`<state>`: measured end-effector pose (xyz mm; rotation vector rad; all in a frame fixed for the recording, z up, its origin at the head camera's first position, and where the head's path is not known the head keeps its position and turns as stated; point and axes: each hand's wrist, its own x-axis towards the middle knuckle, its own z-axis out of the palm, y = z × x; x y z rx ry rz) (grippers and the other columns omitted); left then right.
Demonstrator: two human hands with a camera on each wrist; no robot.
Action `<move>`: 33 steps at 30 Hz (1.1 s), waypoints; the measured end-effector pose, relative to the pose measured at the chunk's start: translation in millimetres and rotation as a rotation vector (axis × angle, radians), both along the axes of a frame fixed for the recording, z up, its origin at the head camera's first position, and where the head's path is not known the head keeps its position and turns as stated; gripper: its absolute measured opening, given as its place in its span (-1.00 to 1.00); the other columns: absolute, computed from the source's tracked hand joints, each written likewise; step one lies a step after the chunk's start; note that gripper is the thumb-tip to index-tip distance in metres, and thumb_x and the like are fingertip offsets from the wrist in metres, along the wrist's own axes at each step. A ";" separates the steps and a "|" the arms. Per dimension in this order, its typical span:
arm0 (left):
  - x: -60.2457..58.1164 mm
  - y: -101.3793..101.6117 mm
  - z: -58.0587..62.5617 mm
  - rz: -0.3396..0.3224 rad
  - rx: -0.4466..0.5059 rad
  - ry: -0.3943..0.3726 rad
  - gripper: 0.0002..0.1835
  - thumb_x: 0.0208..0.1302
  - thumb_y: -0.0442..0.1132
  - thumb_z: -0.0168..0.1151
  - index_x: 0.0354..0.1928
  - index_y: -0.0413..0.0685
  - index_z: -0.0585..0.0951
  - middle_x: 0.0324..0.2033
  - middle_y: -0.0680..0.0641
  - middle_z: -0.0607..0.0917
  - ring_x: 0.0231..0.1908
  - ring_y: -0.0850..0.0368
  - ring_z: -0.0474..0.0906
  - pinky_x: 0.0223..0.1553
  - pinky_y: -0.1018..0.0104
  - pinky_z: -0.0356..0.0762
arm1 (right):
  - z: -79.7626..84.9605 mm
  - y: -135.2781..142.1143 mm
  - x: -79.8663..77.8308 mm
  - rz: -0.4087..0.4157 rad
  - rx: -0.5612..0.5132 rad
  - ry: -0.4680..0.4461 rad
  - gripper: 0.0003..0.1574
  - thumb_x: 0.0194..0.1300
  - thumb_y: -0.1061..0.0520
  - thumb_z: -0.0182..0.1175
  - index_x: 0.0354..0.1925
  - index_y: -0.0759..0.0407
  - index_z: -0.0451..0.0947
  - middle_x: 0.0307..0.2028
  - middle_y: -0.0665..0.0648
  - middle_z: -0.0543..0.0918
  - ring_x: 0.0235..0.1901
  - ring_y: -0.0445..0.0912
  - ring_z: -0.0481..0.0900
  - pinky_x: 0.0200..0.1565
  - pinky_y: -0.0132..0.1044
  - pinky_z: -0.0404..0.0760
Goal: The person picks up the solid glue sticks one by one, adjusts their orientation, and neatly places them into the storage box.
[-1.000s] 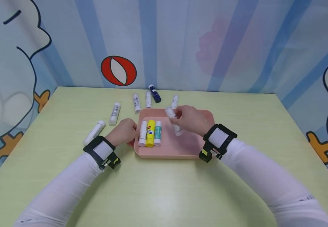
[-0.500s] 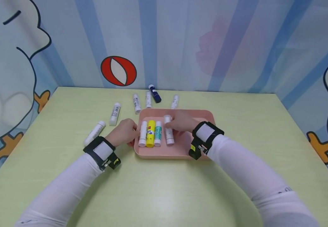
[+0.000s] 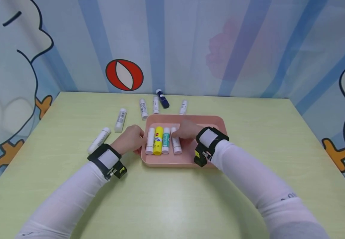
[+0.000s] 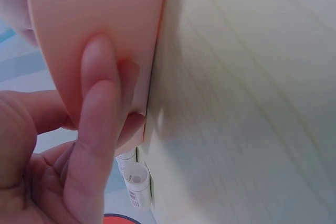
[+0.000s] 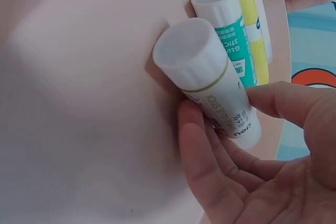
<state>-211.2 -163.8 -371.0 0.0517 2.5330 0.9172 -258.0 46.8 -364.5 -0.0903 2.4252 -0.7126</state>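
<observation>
A pink tray lies on the table, and my left hand grips its left wall. In the left wrist view its fingers press the outer side, while the thumb crosses the rim. Between thumb and fingers my right hand pinches a white glue stick, low inside the tray. Left of that stick lie a green-labelled glue stick, a yellow glue stick and a white glue stick, side by side. The held stick tilts slightly and stands close beside the green-labelled one.
Behind the tray lie white glue sticks and a dark blue glue stick. Two more white tubes, one lying farther back and one nearer, are left of the tray. A printed curtain hangs behind the table.
My right hand has brought the white glue stick down and left into the tray, up near the green-labelled stick. The left hand has stayed on the tray's left side.
</observation>
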 end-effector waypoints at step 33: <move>-2.1 -0.1 3.5 0.023 -0.025 -0.005 -0.78 0.39 -0.33 0.07 -0.10 -0.34 0.62 -0.54 -0.13 0.66 -0.56 0.10 0.60 -0.50 0.37 0.56 | 37.1 27.5 9.4 0.014 -0.196 -0.003 -0.47 0.47 -0.07 0.04 0.18 0.29 0.41 -0.13 0.25 0.67 -0.16 0.02 0.66 -0.13 -0.21 0.63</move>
